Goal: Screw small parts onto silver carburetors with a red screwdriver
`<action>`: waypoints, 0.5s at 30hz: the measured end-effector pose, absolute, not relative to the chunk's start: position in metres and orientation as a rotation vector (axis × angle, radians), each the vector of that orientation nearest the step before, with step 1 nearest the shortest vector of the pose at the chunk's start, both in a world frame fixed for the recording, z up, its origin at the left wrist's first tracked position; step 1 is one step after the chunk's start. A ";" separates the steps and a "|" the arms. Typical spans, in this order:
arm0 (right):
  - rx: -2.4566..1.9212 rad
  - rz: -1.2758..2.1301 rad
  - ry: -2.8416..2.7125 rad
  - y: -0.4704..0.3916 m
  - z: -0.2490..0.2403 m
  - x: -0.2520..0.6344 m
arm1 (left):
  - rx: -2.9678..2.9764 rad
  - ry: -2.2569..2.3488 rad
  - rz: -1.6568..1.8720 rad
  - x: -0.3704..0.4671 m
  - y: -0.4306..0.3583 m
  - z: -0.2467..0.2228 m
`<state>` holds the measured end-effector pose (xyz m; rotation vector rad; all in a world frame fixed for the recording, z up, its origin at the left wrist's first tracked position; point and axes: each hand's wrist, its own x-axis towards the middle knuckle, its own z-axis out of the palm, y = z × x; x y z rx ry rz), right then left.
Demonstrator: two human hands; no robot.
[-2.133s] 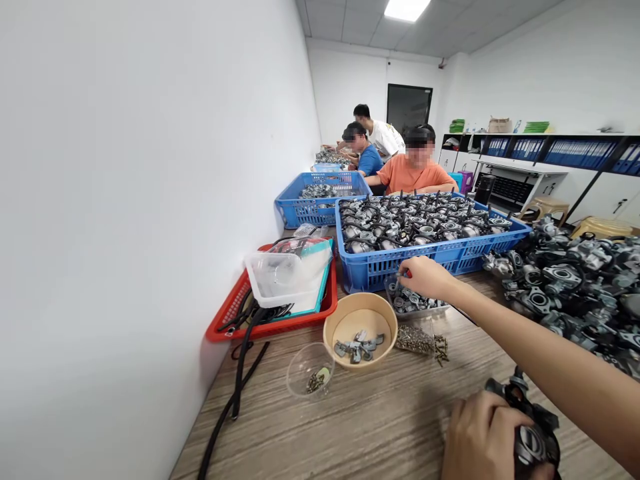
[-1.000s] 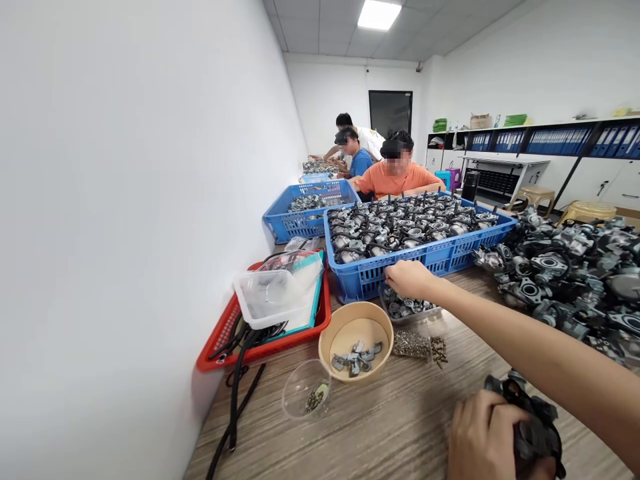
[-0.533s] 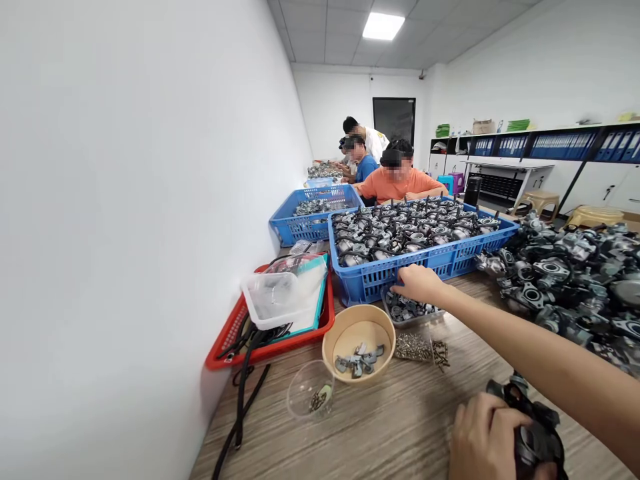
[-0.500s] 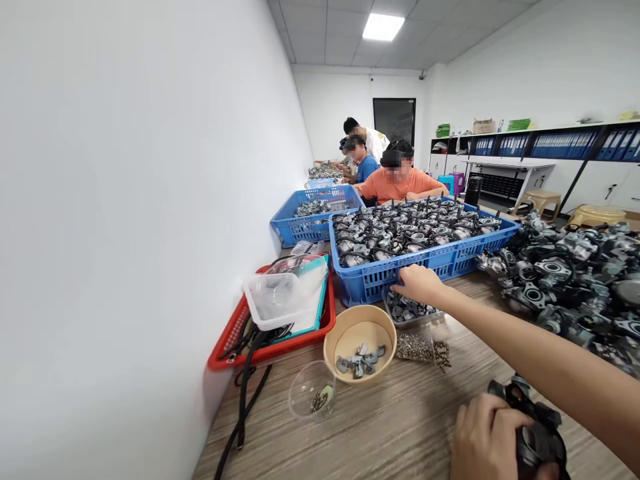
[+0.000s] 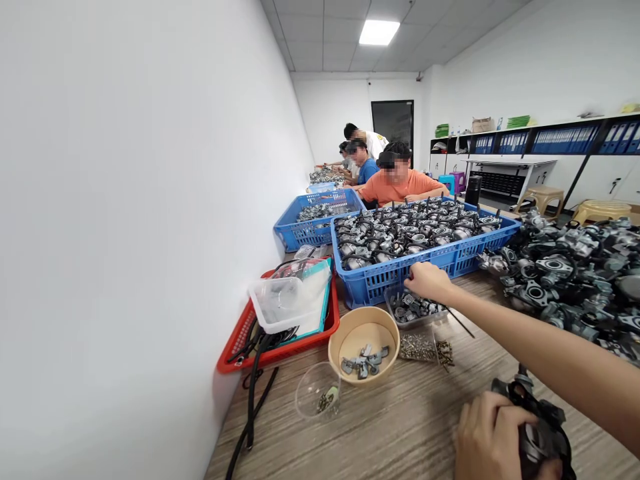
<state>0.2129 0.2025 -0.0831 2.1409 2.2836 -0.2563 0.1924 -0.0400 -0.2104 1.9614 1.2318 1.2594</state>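
Note:
Low at the right, my left hand [image 5: 487, 433] is wrapped round a dark carburetor [image 5: 537, 427] at the table. My right hand [image 5: 427, 280] reaches across to a clear plastic tray [image 5: 425, 323] of small metal and black parts. Its fingers are closed at the tray's back edge; what they hold is hidden. A thin dark rod [image 5: 461, 323] sticks out beneath my right wrist; I cannot tell whether the hand grips it. In front of the tray, screws [image 5: 419, 347] lie in a clear container. Beside them stands a beige round bowl [image 5: 340, 333] with several metal plates.
Behind the tray is a blue crate [image 5: 370, 283] full of carburetors. A carburetor pile [image 5: 560, 280] rises at the right. A clear cup [image 5: 305, 400] holds small screws. A red basket [image 5: 230, 363] with black hoses stands by the wall. Co-workers sit farther back.
My right hand has shifted slightly right along the tray, and the thin rod now shows under the wrist. My left hand still holds the carburetor. The view has moved a little.

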 end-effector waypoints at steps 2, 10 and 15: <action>2.129 -0.173 2.287 0.201 -0.076 0.229 | 1.957 1.246 1.249 0.193 -0.041 -0.209; 1.954 -0.034 2.359 0.187 -0.067 0.240 | 1.955 1.240 1.285 0.193 -0.041 -0.207; 1.786 -0.083 2.447 0.187 -0.083 0.215 | 1.960 1.270 1.264 0.198 -0.042 -0.220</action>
